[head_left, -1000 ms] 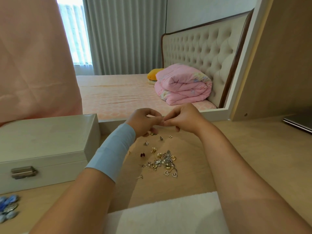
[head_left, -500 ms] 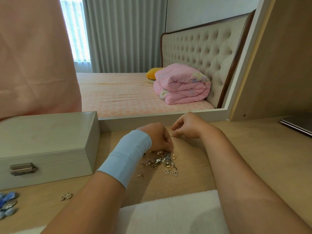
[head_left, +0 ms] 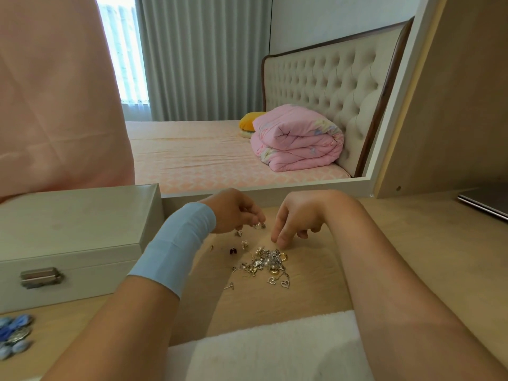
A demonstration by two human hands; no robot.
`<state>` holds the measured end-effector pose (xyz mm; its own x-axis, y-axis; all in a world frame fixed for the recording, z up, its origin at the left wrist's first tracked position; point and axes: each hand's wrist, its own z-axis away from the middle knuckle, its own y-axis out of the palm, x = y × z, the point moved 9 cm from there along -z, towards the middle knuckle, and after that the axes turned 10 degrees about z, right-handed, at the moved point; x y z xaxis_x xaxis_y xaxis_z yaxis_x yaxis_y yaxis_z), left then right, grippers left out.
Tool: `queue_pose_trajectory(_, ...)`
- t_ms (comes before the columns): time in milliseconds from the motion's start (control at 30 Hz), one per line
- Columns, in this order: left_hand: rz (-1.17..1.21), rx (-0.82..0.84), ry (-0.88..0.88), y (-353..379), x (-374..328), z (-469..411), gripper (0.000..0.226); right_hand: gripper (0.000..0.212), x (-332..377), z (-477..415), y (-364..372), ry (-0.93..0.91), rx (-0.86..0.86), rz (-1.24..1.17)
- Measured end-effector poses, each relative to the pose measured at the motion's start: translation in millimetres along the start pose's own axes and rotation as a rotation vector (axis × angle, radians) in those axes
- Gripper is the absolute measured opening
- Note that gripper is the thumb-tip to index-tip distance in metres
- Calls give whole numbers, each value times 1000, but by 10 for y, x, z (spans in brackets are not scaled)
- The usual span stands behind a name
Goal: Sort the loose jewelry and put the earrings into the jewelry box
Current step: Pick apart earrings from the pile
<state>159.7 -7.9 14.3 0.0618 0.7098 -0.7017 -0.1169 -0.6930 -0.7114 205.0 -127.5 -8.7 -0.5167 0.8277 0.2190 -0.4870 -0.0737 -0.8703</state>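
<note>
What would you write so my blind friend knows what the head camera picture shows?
Two hands sort a small jewelry pile on a wooden desk: the left hand pinches a tiny silver piece just beyond it, and the right hand reaches down to its far edge. A closed jewelry box sits at left; a mirror behind shows a bed.

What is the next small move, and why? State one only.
Probably the left hand should set down the small silver piece it seems to pinch, beside the loose earrings lying apart left of the pile. The jewelry box is shut, latch down, so nothing can go in yet, and the right hand touches the pile's edge.
</note>
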Motion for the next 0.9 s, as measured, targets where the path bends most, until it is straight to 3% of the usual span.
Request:
queue_pose_trajectory(200, 328, 13, -16, -76, 35, 116, 20, 13, 64, -48, 111, -20, 73, 53)
queue_pose_trajectory(367, 430, -5, -49, -163, 65, 160, 17, 5, 51, -25, 18, -27, -14, -22)
queue_pose_trajectory(667, 351, -77, -116, -351, 191, 205, 26, 11, 112, 53, -393, -191, -452, -292)
queue_pose_trajectory(900, 349, -145, -142, -375, 273, 170, 27, 16, 49, -28, -279, -140, -387, -267)
